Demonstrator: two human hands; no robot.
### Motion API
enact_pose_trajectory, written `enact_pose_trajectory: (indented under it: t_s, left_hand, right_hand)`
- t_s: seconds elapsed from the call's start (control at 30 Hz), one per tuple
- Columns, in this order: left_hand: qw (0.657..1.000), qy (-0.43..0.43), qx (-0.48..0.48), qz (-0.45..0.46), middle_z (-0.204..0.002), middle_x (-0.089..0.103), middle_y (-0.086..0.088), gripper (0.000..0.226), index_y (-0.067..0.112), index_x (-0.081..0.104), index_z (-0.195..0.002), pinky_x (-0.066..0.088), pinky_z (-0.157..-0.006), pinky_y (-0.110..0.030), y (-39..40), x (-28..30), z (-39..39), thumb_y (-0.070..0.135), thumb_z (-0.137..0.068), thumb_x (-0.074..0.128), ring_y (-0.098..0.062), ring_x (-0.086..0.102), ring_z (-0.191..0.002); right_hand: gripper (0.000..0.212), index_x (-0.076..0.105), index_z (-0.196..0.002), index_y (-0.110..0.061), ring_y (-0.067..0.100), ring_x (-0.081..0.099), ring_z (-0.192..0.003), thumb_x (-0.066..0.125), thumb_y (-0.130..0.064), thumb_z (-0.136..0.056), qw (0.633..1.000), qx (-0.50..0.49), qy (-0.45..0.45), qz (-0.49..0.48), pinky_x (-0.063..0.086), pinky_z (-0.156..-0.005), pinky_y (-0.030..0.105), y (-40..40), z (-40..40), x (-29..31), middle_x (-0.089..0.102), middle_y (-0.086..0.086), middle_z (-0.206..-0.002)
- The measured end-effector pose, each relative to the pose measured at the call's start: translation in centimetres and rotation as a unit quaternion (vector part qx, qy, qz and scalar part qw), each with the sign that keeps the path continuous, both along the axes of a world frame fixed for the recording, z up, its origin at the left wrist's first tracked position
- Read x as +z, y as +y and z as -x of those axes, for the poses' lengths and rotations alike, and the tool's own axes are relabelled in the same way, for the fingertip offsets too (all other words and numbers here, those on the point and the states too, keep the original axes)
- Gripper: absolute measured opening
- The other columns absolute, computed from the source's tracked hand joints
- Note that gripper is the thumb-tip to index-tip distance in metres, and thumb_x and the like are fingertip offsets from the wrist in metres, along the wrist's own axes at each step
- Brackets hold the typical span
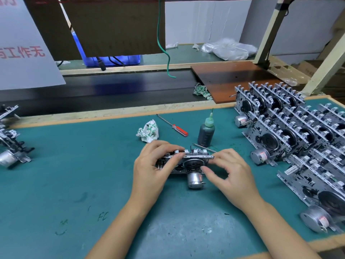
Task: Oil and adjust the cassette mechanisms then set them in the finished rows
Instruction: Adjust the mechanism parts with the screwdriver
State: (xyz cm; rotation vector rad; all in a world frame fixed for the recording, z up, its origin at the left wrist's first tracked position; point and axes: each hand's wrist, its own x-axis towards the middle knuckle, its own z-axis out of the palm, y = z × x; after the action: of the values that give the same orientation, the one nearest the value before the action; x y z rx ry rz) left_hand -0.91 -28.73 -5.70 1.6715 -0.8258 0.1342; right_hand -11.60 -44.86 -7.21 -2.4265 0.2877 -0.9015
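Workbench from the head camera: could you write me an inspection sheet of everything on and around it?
Surface: green mat, scuffed and marked.
Job's things: cassette mechanism held at centre; finished rows at right; more mechanisms at left; oil bottle upright.
Clutter: red-handled screwdriver, crumpled rag, second rag, plastic bag.
Grippers: left hand in a grip on the mechanism; right hand fingertips at its end.
Cables: green wire hanging; black leads by the blue bin.
Surroundings: brown board, white sign.
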Motion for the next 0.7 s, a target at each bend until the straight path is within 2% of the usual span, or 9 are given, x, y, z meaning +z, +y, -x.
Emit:
enact_pose_trajectory:
  t_s: [0.13, 0.27, 0.37, 0.43, 0.53, 0.6, 0.7]
  left_hand:
    - [1.0, 0.0, -0.001, -0.001, -0.087, 0.063, 0.009, 0.011, 0.036, 0.07, -0.087, 0.04, -0.073, -0.016, -0.1, 0.0, 0.0, 0.04, -0.082, 0.062, -0.014, 0.059, -0.086]
    - [1.0, -0.005, -0.009, -0.007, -0.091, 0.061, 0.008, 0.016, 0.038, 0.069, -0.095, 0.039, -0.074, -0.015, 0.3, 0.1, 0.1, 0.041, -0.084, 0.059, -0.012, 0.057, -0.086]
    - [0.999, -0.024, -0.011, -0.019, -0.095, 0.06, 0.008, 0.021, 0.036, 0.067, -0.105, 0.042, -0.078, -0.018, 0.6, 0.1, 0.1, 0.038, -0.087, 0.056, -0.012, 0.057, -0.09]
    - [0.999, -0.044, 0.002, -0.015, -0.094, 0.061, 0.008, 0.021, 0.03, 0.069, -0.105, 0.046, -0.08, -0.023, 0.8, 0.3, 0.2, 0.034, -0.087, 0.058, -0.012, 0.058, -0.09]
    - [0.994, -0.101, 0.047, -0.014, -0.091, 0.065, 0.007, 0.014, 0.023, 0.072, -0.097, 0.047, -0.08, -0.028, 1.3, 0.3, -0.2, 0.026, -0.084, 0.068, -0.01, 0.057, -0.091]
    - [0.989, -0.133, 0.07, -0.02, -0.09, 0.064, 0.006, 0.016, 0.018, 0.075, -0.092, 0.047, -0.08, -0.029, 1.6, 0.2, -0.4, 0.029, -0.083, 0.068, -0.013, 0.056, -0.091]
    - [0.988, -0.133, 0.081, -0.018, -0.09, 0.062, 0.005, 0.021, 0.018, 0.075, -0.094, 0.047, -0.079, -0.029, 1.6, 0.1, -0.4, 0.032, -0.085, 0.062, -0.016, 0.054, -0.088]
  right_hand:
    - [0.039, 0.07, -0.078, -0.013, 0.006, 0.048, -0.082, 0.053, -0.048, -0.079, 1.0, 0.01, 0.013, -0.015, 0.044, -0.074, 0.031, 0.0, 0.1, 0.0, 0.057, -0.016, -0.079]
    - [0.031, 0.062, -0.102, -0.023, 0.007, 0.052, -0.089, 0.048, -0.044, -0.084, 0.997, 0.022, -0.019, -0.07, 0.042, -0.08, 0.026, -0.1, 0.5, 0.3, 0.059, -0.009, -0.09]
    - [0.023, 0.055, -0.1, -0.023, 0.012, 0.053, -0.085, 0.046, -0.038, -0.086, 0.995, 0.009, -0.059, -0.082, 0.043, -0.077, 0.03, 0.3, 0.5, 1.0, 0.057, -0.005, -0.088]
    - [0.024, 0.055, -0.098, -0.02, 0.006, 0.047, -0.08, 0.047, -0.039, -0.087, 0.999, 0.011, -0.042, -0.03, 0.041, -0.073, 0.027, 0.7, 0.2, 1.6, 0.051, -0.011, -0.085]
    - [0.026, 0.047, -0.102, -0.027, -0.002, 0.04, -0.081, 0.047, -0.048, -0.086, 0.997, 0.061, 0.036, 0.032, 0.034, -0.07, 0.016, 1.2, -0.6, 3.2, 0.042, -0.02, -0.087]
    - [0.029, 0.047, -0.097, -0.025, 0.004, 0.042, -0.081, 0.046, -0.052, -0.087, 0.988, 0.088, 0.089, 0.092, 0.035, -0.068, 0.023, 1.2, -1.6, 4.7, 0.044, -0.014, -0.087]
    - [0.03, 0.041, -0.088, -0.022, 0.017, 0.049, -0.082, 0.047, -0.051, -0.092, 0.951, 0.129, 0.166, 0.225, 0.036, -0.064, 0.032, 1.0, -3.1, 6.7, 0.044, -0.009, -0.082]
